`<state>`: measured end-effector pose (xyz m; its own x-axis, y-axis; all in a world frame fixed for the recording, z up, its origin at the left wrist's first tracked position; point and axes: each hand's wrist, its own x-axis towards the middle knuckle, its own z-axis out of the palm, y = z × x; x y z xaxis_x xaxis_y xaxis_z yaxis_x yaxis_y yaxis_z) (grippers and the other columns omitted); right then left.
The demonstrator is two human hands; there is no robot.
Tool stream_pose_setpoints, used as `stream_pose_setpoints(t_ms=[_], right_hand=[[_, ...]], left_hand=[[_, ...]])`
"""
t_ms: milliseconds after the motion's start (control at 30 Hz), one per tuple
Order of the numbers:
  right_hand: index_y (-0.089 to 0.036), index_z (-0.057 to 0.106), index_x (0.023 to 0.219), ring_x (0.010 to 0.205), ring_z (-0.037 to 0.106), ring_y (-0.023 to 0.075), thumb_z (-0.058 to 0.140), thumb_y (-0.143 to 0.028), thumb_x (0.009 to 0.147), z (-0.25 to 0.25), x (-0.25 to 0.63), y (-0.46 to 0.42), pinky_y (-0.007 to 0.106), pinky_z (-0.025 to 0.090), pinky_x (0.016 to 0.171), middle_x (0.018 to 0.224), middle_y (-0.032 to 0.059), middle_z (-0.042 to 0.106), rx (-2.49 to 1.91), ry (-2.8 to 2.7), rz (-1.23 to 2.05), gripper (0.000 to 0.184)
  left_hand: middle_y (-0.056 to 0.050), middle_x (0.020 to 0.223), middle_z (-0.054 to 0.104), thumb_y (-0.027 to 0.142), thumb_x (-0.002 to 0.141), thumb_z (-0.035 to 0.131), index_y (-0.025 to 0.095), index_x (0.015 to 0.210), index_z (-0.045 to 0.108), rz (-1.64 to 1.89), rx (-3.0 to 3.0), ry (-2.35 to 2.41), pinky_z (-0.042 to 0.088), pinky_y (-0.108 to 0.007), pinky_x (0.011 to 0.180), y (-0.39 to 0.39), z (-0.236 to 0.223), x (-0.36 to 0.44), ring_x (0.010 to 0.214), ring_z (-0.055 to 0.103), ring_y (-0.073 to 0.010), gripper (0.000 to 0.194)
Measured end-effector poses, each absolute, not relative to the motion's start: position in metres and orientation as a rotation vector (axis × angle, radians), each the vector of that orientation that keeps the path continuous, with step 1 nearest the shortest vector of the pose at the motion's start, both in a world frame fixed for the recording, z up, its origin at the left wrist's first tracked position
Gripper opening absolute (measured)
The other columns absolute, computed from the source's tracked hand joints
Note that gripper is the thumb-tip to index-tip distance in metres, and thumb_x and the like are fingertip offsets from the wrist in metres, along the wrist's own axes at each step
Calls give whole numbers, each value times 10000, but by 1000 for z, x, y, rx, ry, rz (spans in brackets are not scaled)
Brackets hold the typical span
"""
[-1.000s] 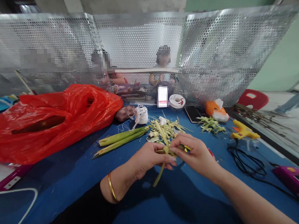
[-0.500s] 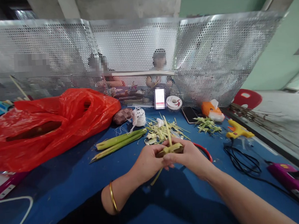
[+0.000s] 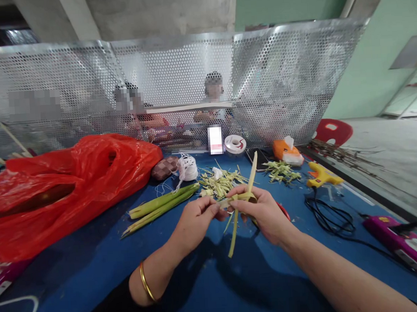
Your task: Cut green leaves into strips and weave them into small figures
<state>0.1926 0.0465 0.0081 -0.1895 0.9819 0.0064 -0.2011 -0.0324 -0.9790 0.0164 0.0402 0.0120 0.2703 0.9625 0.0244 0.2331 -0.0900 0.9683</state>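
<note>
Between my hands, above the blue table (image 3: 187,287), is a folded piece of pale green leaf strips (image 3: 244,197). One strip end sticks up and another hangs below it. My right hand (image 3: 262,211) is closed on the folded part, thumb on top. My left hand (image 3: 199,217), with a gold bangle on the wrist, pinches a strip end on the left side of the piece. Behind my hands lies a heap of leaf scraps (image 3: 224,181). Two green leaf stalks (image 3: 162,207) lie to the left. Something red with handles is partly hidden behind my right hand.
A red plastic bag (image 3: 108,180) fills the left. White string (image 3: 187,168), a ribbon spool (image 3: 235,145), a dark phone (image 3: 256,160) and a tissue pack (image 3: 288,152) stand at the back. At right are a yellow glue gun (image 3: 323,174), its black cable and a purple power strip (image 3: 402,246).
My left hand has shifted to the left side of the leaf piece and now pinches a strip end. The piece has turned; its upright strip leans right. The whole view has shifted slightly.
</note>
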Motion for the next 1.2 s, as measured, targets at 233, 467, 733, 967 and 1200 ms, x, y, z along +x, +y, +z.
stream_pose_setpoints(t_ms=[233,467,733,967,1200], right_hand=[[-198,697,794,616,603,147,785,-256,633,16,201,52,193,369,413,634,14,666,-907,-1110,1475,192],[-173,646,888,638,613,144,787,-284,661,14,199,50,169,383,413,693,35,690,-954,-1158,1567,289],[-180,667,826,623,535,116,798,-328,644,17,181,45,198,404,479,733,-5,647,-941,-1282,1512,269],[-173,679,749,511,416,75,788,-265,626,44,170,63,185,335,435,646,-31,569,-862,-1196,1581,188],[-163,656,730,531,496,89,822,-308,628,42,174,83,200,382,484,647,-13,605,-831,-1147,1625,243]], left_hand=[[-48,791,726,343,802,589,159,721,665,659,1583,1196,451,-296,788,56,40,-23,789,643,-180,215],[-62,945,736,349,782,630,175,895,722,734,1733,1380,447,-331,867,68,34,-36,935,642,-236,227],[-58,988,701,437,936,426,193,1139,654,985,1884,1155,442,-285,813,41,29,15,902,622,-205,390],[-17,805,641,394,876,542,154,964,655,1114,1670,1100,399,-241,653,63,42,15,724,544,-150,280],[16,695,579,462,822,600,150,809,576,891,1531,967,385,-216,547,85,45,8,595,510,-100,313]])
